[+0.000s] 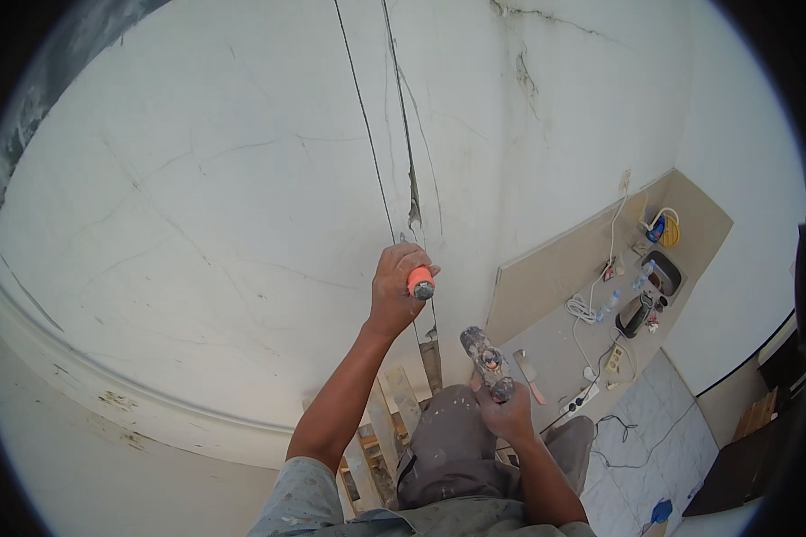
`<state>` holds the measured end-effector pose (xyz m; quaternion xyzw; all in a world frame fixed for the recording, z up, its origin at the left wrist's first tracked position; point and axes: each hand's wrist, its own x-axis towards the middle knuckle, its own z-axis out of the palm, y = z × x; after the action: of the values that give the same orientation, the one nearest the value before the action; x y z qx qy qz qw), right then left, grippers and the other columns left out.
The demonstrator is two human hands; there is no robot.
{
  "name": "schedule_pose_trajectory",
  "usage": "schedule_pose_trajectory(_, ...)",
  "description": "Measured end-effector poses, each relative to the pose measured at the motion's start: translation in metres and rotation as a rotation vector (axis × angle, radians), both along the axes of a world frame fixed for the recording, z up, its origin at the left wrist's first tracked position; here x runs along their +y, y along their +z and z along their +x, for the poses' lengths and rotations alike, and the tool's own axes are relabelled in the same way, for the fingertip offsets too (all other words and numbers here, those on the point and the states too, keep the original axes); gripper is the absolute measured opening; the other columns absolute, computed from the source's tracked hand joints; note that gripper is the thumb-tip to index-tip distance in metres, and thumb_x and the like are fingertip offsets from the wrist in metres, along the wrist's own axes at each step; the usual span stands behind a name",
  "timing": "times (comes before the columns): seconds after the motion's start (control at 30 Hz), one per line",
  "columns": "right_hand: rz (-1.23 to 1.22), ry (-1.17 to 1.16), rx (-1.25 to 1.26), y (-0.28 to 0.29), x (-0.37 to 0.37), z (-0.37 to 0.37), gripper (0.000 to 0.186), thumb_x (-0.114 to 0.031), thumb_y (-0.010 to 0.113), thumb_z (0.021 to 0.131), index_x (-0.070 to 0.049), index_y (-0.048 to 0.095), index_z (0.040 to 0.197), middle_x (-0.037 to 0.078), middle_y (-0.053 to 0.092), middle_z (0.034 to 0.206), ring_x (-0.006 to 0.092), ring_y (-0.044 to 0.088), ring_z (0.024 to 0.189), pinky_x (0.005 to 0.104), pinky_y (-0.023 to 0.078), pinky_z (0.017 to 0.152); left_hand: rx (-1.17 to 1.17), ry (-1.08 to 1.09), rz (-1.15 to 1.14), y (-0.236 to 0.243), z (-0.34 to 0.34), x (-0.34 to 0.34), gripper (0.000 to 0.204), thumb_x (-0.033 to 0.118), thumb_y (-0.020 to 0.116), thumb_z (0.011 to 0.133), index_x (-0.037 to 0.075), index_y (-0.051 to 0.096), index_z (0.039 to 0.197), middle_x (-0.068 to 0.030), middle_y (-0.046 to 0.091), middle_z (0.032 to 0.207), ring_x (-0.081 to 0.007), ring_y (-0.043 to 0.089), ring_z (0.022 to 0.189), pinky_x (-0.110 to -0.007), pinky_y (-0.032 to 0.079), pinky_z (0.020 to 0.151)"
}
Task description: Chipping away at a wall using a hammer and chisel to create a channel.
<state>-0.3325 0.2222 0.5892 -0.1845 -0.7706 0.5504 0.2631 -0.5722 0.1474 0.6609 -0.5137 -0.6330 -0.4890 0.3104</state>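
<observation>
My left hand (392, 288) is closed around a chisel (421, 281) with an orange grip. Its dark struck end faces me, and its tip is at the white wall (269, 197). Two long cut lines run down the wall there, and a rough chipped channel (413, 201) shows between them above the hand. Another chipped-out stretch (431, 358) lies lower down. In my right hand (507, 415) is a club hammer (486, 358), its worn, dusty head raised in front of my thigh, apart from the chisel. Most of the hammer's handle is hidden.
To the right stands a counter (546, 345) with a sink (663, 273), a scraper (528, 374), bottles (611, 300), a power strip (580, 399) and white cables (582, 309). Wooden slats (381, 430) lie below me. A dark cable (640, 465) trails over the tiled floor.
</observation>
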Motion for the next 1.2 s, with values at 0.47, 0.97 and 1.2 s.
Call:
schedule_pose_trajectory(0.47,-0.047,0.094,0.396,0.023,0.019,0.016,0.043,-0.041,0.055,0.091,0.002,0.051,0.092,0.003,0.052,0.063,0.0115,0.048,0.050,0.0257,0.036,0.046,0.050,-0.028,-0.119,0.004,-0.001,0.003,0.024,-0.001,0.071,0.069,0.006,0.057,0.087,-0.0128,0.060,0.111,-0.0374,0.052,0.115,-0.043,0.045,0.093)
schedule_pose_trajectory(0.97,0.481,0.228,0.296,0.036,-0.010,-0.034,0.035,-0.011,0.070,0.057,-0.001,0.052,0.085,0.011,0.053,0.067,0.0294,0.055,0.054,0.0354,0.044,0.051,-0.178,-0.207,-0.105,-0.009,-0.005,0.007,0.023,-0.002,0.068,0.070,0.006,0.056,0.088,-0.0105,0.061,0.105,-0.0342,0.054,0.111,-0.041,0.045,0.092)
schedule_pose_trajectory(1.2,0.727,0.467,0.874,0.038,-0.001,-0.026,0.034,-0.010,0.069,0.059,-0.001,0.052,0.087,0.009,0.052,0.068,0.0274,0.054,0.055,0.0339,0.045,0.049,-0.068,-0.120,-0.075,-0.004,-0.007,0.001,0.022,-0.003,0.069,0.072,0.004,0.054,0.086,-0.0102,0.061,0.103,-0.0317,0.055,0.110,-0.039,0.047,0.090)
